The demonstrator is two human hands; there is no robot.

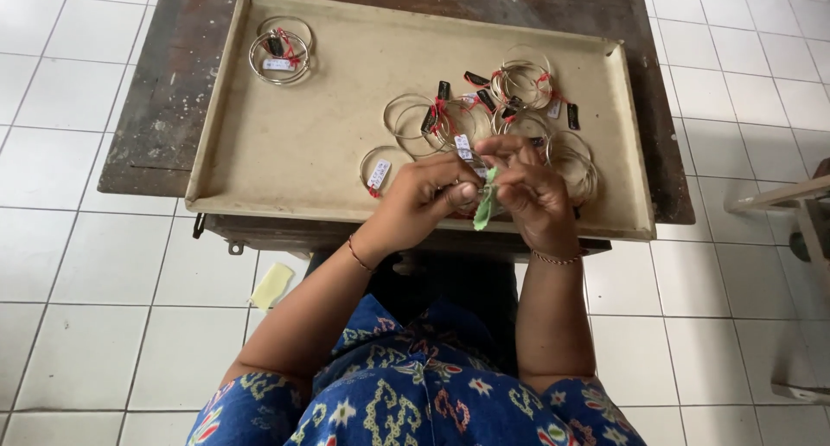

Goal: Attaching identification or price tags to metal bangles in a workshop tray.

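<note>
Beige metal tray, shallow and rectangular, sits on a dark, worn wooden desk over a white tiled floor.

Left hand and right hand meet over the near right part of the tray, just above its near rim. Fingers of both hands are clenched around a thin silver wire bangle with a small white tag, held between the two hands; a small pale green slip hangs down between them. Which fingers pinch the slip: cannot tell. Each wrist carries a thin cord bracelet.

On the tray, beyond the hands: a loose pile of silver wire bangles tied with red thread and fitted with small black and white tags, spread over the right half. One tagged bangle lies just left of the left hand. A separate bundle of tagged bangles lies in the far left corner, well apart from the pile.

On the floor, near left of the desk: a pale yellow paper scrap. A blue patterned garment fills the near edge of the view.
</note>
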